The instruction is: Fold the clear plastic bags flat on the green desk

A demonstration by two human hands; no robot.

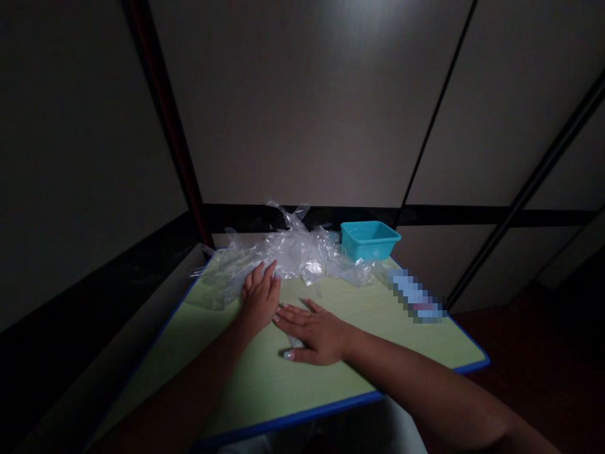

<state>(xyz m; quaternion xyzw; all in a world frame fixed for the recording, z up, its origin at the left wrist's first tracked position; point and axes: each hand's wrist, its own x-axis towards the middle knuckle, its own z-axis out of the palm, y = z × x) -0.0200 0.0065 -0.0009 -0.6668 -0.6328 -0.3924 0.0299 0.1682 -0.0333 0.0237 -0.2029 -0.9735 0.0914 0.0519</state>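
My right hand (314,333) lies flat on the green table, fingers stretched toward the left and thumb apart. Part of a small clear plastic piece (295,341) shows between its thumb and fingers; the rest is hidden under the hand. Just left of it, my left hand (261,295) is at the near edge of a heap of clear plastic bags (297,249), its fingers pointing away from me and slightly apart. Whether any plastic lies beneath the left palm is hidden.
The green table (326,386) has a blue edge. A turquoise basket (368,243) stands at the back right, with plastic film against its front. A blurred light-blue item (416,296) lies at the right edge. Pale panels rise behind the table.
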